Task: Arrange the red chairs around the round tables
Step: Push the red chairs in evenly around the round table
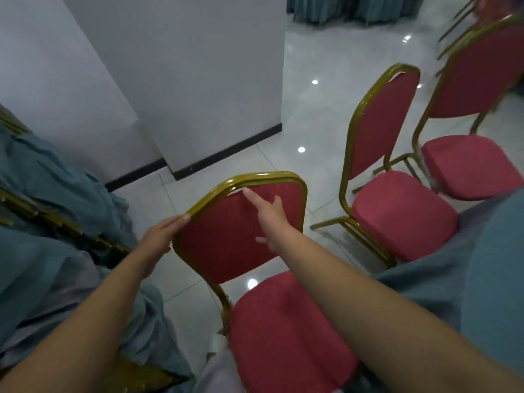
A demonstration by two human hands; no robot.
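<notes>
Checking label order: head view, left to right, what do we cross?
Teal cloth pile → left hand → nearest red chair → middle red chair → far-right red chair. Omitted: right hand, which overlaps the nearest chair's backrest.

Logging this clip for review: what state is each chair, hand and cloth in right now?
Nearest red padded chair with gold metal frame: upright, both hands on its backrest.
Left hand: fingers straight, touching the backrest's left frame edge.
Right hand: fingers straight, resting on the red back pad.
Middle red chair: upright, untouched.
Far red chair: upright, untouched, blurred.
Teal cloth at right: draped.
</notes>
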